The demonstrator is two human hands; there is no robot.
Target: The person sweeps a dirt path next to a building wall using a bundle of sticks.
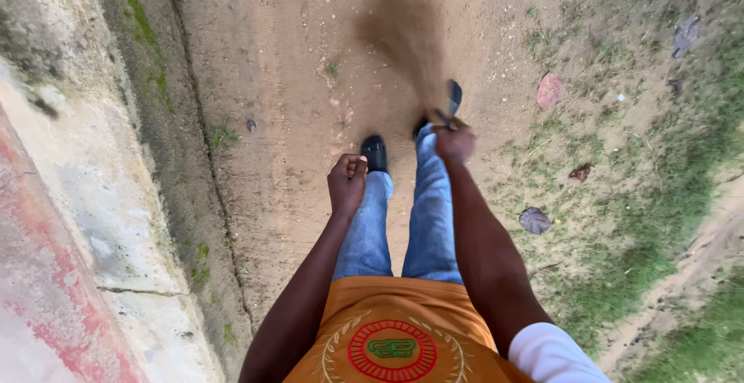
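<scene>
Bare dirt ground [294,57] outdoors, with grass [659,220] on one side and a concrete edge [85,197] on the other. The right hand [454,141] grips a blurred broom [407,34] ahead of the feet. The left hand [346,183] is clenched, holding nothing.

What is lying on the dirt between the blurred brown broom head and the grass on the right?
Nothing visible on the bare dirt. The right hand holds the blurred brown broom, its head over open sandy ground. The reddish fallen leaf lies further right, at the grass edge. The left hand is clenched, apart from the broom.
</scene>
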